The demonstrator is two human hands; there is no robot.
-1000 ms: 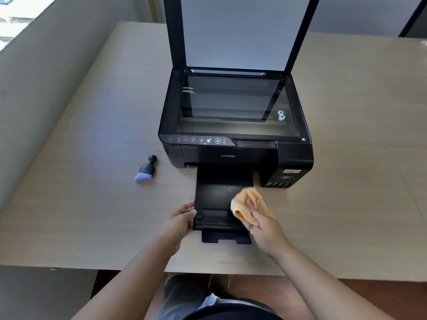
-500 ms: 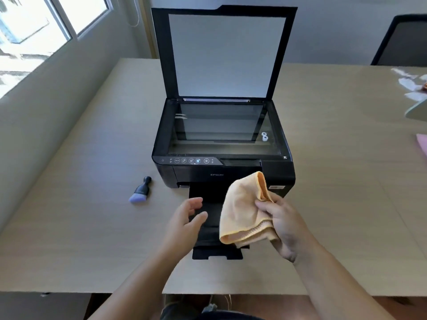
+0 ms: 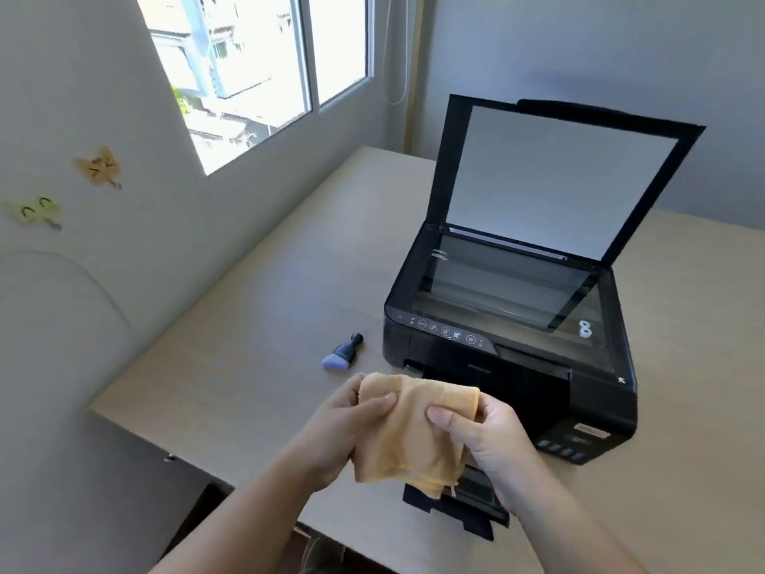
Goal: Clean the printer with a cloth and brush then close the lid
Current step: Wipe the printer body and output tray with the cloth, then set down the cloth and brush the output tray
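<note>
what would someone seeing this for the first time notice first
Probably the soft orange cloth held up at bottom centre, pinched by the left hand and right hand. Behind it on the pale wooden table sits the black flatbed printer, its scanner lid raised upright. A small black-handled brush with lilac bristles lies left of the printer.

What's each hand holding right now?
Left hand: grips the orange cloth at its left edge.
Right hand: pinches the same cloth's right side.
</note>
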